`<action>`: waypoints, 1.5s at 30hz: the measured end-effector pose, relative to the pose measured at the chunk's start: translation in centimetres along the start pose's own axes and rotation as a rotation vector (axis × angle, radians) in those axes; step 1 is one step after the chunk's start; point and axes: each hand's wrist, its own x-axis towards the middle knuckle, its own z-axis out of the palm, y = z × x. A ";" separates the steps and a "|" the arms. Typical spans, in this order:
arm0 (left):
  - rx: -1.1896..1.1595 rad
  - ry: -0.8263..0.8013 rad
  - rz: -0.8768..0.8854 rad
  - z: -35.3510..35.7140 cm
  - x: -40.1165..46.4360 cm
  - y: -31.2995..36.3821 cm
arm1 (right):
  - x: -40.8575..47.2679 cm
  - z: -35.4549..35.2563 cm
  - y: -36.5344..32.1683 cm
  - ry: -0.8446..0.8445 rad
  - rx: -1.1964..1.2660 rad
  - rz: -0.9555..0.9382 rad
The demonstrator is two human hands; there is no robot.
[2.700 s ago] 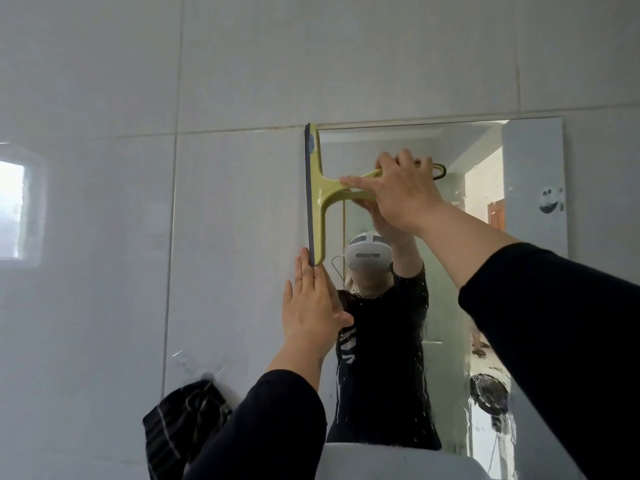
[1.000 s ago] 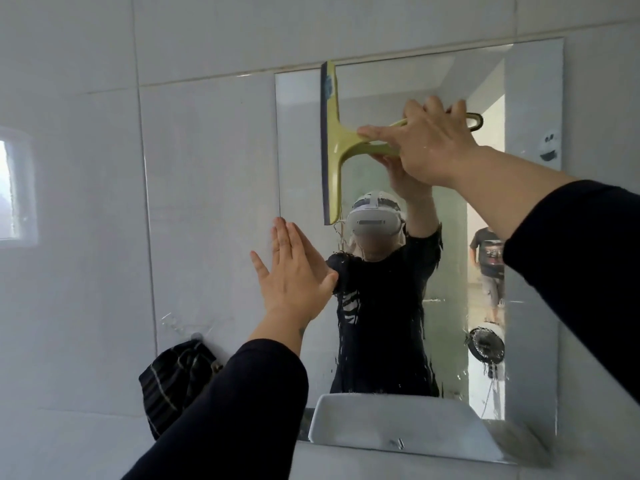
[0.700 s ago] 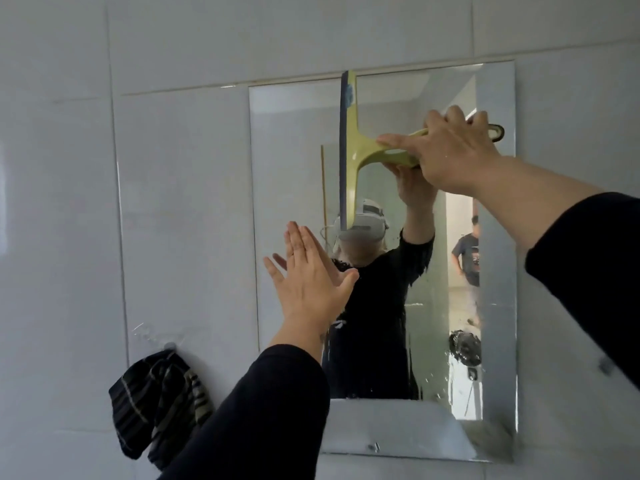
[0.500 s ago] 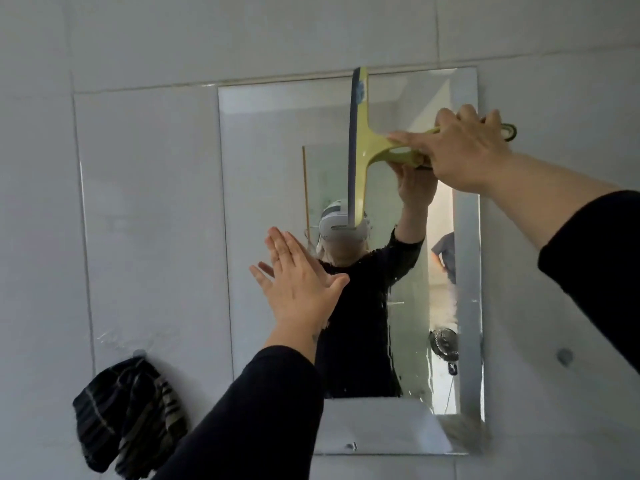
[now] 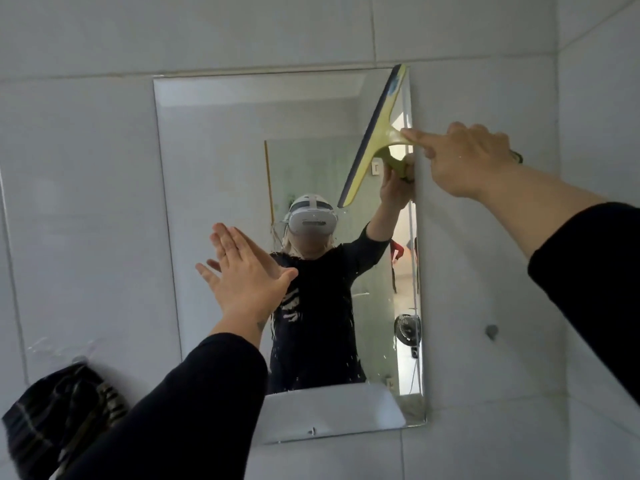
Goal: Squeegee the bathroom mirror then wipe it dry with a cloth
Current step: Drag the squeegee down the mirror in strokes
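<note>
A rectangular mirror [image 5: 214,161] is fixed to the grey tiled wall. My right hand [image 5: 467,159] grips the handle of a yellow-green squeegee [image 5: 375,133], index finger stretched along it. The tilted blade lies against the glass at the mirror's upper right corner. My left hand [image 5: 244,271] is flat and open, fingers together, in front of the mirror's lower left part; whether it touches the glass is unclear. Water drops cling to the lower glass. A dark striped cloth [image 5: 52,417] hangs at the lower left.
The cloth hangs from a hook [image 5: 79,358] on the wall left of the mirror. A small round knob [image 5: 491,331] sticks out of the wall right of the mirror. The side wall meets this wall in a corner at the far right.
My right hand has drawn the squeegee across the top of the mirror from the left edge to the right edge, and the blade has tilted. My left hand stayed open over the lower left.
</note>
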 end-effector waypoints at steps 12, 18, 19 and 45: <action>0.006 0.014 0.032 -0.1 -0.1 -0.5 | -6.3 2.6 -5.2 -0.095 0.256 0.237; 0.010 0.027 0.065 -0.4 -0.1 -1.1 | -8.3 2.4 -8.4 -0.177 0.367 0.344; 0.016 0.026 0.075 -0.4 -0.1 -1.4 | -8.4 2.2 -9.1 -0.199 0.386 0.374; 0.088 -0.160 0.262 -0.8 -1.2 -14.7 | -5.6 1.5 -32.7 -0.300 0.992 0.652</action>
